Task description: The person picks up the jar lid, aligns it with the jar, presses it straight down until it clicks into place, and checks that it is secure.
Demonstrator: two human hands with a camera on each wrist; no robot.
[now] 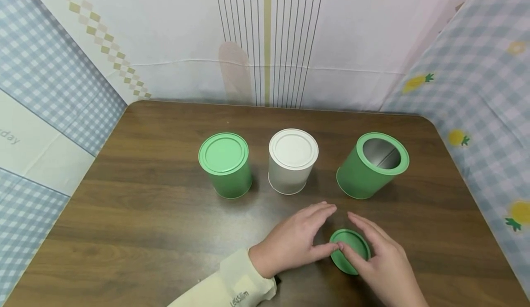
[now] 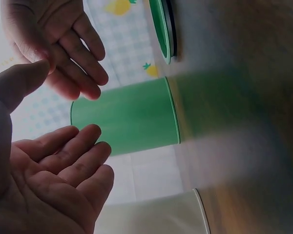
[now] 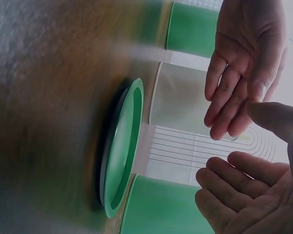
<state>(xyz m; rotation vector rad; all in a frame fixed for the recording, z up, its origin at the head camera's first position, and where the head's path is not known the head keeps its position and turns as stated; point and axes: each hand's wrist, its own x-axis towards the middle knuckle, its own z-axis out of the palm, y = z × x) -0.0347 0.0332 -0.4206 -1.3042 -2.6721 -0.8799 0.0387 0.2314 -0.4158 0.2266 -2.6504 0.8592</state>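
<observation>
A round green lid (image 1: pixel 355 240) lies on the wooden table near its front right; the right wrist view shows its raised rim (image 3: pixel 136 122) from the side. Over it hover both hands, palms turned toward each other and holding nothing. My left hand (image 1: pixel 296 238) is on the lid's left, fingers extended, and my right hand (image 1: pixel 383 256) covers part of the lid from the right. The thumb tips meet in front of the lid in the head view. Behind the hands stands an uncovered green can (image 1: pixel 358 178), its metal inside showing.
A white can (image 1: pixel 290 178) with its lid on stands behind my left hand. Left of it is a lidded green can (image 1: pixel 232 182). The table (image 1: pixel 136 215) ends at patterned cloth hangings (image 1: pixel 174 31) at the back and sides.
</observation>
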